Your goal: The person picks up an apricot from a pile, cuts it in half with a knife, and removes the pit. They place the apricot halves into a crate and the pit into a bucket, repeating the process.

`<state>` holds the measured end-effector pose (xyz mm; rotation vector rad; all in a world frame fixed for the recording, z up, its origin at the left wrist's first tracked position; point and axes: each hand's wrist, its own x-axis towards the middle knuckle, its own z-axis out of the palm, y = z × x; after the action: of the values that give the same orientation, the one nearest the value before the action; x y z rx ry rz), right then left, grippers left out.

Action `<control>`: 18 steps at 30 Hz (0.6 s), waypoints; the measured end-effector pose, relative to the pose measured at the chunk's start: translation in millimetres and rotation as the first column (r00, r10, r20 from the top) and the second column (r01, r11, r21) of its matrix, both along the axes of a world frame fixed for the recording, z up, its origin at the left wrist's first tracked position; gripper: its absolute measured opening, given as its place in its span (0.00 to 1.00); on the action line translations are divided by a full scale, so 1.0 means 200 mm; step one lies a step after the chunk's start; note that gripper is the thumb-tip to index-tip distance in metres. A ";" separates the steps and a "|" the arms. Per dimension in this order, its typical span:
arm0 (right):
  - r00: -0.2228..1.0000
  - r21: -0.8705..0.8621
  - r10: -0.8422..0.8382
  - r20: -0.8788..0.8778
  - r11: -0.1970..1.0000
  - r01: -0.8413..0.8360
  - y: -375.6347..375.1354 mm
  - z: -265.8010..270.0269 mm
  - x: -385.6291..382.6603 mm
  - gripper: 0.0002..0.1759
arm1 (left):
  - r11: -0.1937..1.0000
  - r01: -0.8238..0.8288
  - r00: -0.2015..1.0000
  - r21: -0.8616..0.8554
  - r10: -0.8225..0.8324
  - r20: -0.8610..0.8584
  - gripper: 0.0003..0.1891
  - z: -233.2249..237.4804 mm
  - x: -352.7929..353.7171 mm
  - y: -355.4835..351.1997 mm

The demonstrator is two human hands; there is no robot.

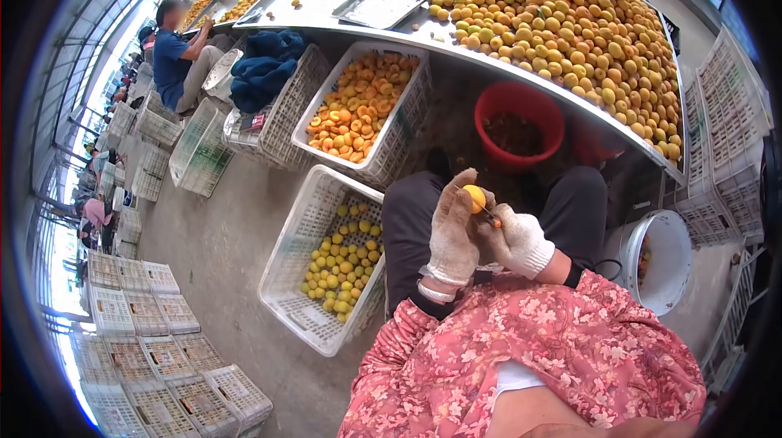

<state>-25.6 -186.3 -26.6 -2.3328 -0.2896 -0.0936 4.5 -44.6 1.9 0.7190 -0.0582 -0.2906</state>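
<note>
In a worn, dirty work glove, my left hand (453, 230) holds a yellow-orange apricot (474, 198) up between its fingers, above my lap. My right hand (520, 238), gloved too, is closed around a small tool with an orange part (497, 223). The tool's thin dark tip reaches the fruit's lower right side. Both hands are close together in front of my knees. Most of the tool is hidden inside my right fingers.
A metal table (326, 10) bears heaped apricots (570, 30) and a tray (381, 6). Below stand a red bucket (520, 159), a crate of halved apricots (362, 104), a crate of greenish fruit (285, 275) and a white bucket (669, 267). Another person (175, 63) sits at the upper left.
</note>
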 end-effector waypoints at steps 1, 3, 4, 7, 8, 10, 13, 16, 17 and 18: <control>1.000 -0.001 0.000 -0.002 1.000 0.000 0.00 0.01 0.00 0.21 | 1.000 0.025 1.000 -0.010 -0.025 -0.009 0.27 0.00 0.00 0.01; 0.999 0.058 -0.027 0.043 0.998 0.024 0.02 0.03 0.01 0.21 | 0.986 0.062 0.994 -0.157 -0.075 -0.079 0.27 -0.02 0.02 -0.01; 0.999 0.056 -0.025 0.044 0.998 0.023 0.01 0.03 0.01 0.21 | 0.949 0.087 0.982 -0.304 -0.134 -0.136 0.27 -0.03 0.02 -0.02; 1.000 0.203 0.011 0.023 0.979 -0.015 0.00 -0.01 0.01 0.22 | 0.943 0.109 0.976 -0.314 -0.160 -0.144 0.25 -0.04 0.02 -0.02; 1.000 0.238 0.024 0.018 0.971 -0.028 -0.01 -0.02 0.02 0.22 | 0.943 0.111 0.976 -0.314 -0.164 -0.146 0.25 -0.04 0.02 -0.02; 0.999 0.275 0.038 0.015 0.961 -0.041 -0.02 -0.03 0.03 0.22 | 0.979 0.094 0.981 -0.184 -0.122 -0.148 0.23 -0.04 0.03 -0.01; 0.998 0.141 0.035 -0.061 0.990 -0.026 -0.04 -0.01 0.04 0.23 | 0.985 0.069 0.988 -0.156 -0.089 -0.127 0.19 -0.05 0.03 -0.01; 0.998 0.009 0.022 -0.064 1.000 -0.021 -0.05 0.06 0.05 0.23 | 0.989 0.085 0.991 -0.123 -0.097 -0.093 0.16 -0.06 0.04 0.01; 0.998 -0.073 0.017 -0.058 0.997 -0.021 -0.04 0.10 0.06 0.24 | 0.989 0.083 0.991 -0.123 -0.095 -0.094 0.16 -0.06 0.04 0.01; 0.998 -0.153 0.012 -0.055 0.988 -0.021 -0.04 0.15 0.06 0.24 | 0.992 0.099 0.992 -0.080 -0.104 -0.068 0.17 -0.04 0.04 0.01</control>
<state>-14.0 -194.4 3.3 -2.4806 -0.2985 0.0000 12.5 -42.8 -6.9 0.6298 -0.0371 -0.4095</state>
